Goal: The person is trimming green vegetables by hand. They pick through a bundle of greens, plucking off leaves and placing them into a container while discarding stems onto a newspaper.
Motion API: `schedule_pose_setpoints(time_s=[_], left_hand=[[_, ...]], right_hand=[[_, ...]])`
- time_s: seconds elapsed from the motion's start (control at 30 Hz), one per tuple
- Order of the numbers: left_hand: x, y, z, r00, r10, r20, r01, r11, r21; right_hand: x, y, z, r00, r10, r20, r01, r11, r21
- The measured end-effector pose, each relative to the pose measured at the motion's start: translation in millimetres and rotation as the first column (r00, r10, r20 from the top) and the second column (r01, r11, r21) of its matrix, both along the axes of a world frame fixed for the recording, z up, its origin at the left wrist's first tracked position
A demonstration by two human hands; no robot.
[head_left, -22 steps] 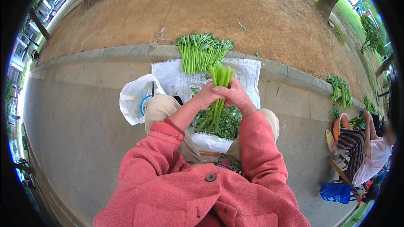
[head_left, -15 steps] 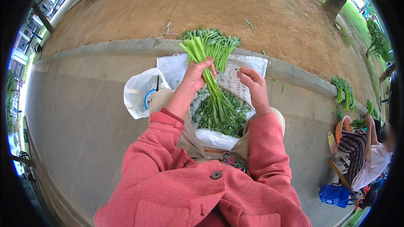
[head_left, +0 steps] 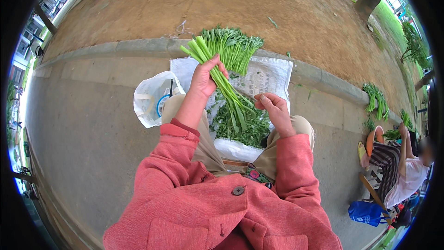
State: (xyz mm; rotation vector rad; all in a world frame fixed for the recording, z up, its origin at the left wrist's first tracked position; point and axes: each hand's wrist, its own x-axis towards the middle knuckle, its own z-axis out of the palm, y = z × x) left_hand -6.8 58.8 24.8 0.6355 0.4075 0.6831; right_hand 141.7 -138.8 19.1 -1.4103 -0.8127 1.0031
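Observation:
My left hand (head_left: pixel 206 77) is wrapped round a bunch of long-stemmed leafy greens (head_left: pixel 225 89), the pale cut stems up and to the left, the leaves hanging down to the right. Beside the leafy end, my right hand (head_left: pixel 274 111) has thumb and forefinger pinched together; whatever is between them is too small to make out. Below the bunch lies a heap of loose leaves (head_left: pixel 247 129) on a white woven sack (head_left: pixel 273 71). At the sack's far edge, a pile of similar greens (head_left: pixel 234 48) rests with its leaves toward the kerb.
A white bag (head_left: pixel 147 106) with a blue round item and a dark handle stands left of my knee. A concrete kerb (head_left: pixel 138 46) runs behind the sack, bare soil beyond. At right, a seated person handles greens near an orange basin (head_left: pixel 375 136) and a blue bag (head_left: pixel 365 213).
My left hand has shifted slightly left with the bunch. My right hand has moved down and left toward the leaves, its spread fingers closing into a pinch.

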Motion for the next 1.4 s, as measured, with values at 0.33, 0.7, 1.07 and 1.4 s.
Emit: schedule_pose_setpoints(time_s=[0.33, 0.7, 1.07, 1.4], left_hand=[[2, -7, 5, 0.990, 0.086, -0.111, -0.084, 0.996, 0.023], [0, -11, 7, 0.986, 0.136, -0.100, -0.132, 0.990, 0.040], [4, -18, 0, 0.981, 0.184, -0.063, -0.183, 0.983, 0.012], [1, -20, 7, 0.977, 0.194, -0.090, -0.186, 0.979, 0.086]], right_hand=[[-7, 2, -14, 0.953, 0.098, 0.287, -0.098, 0.995, -0.014], [-9, 10, -22, 0.928, 0.114, 0.355, -0.091, 0.992, -0.083], [-4, 17, -20, 0.996, -0.085, -0.036, 0.086, 0.996, 0.020], [3, 9, -17, 0.988, -0.113, 0.101, 0.121, 0.990, -0.078]])
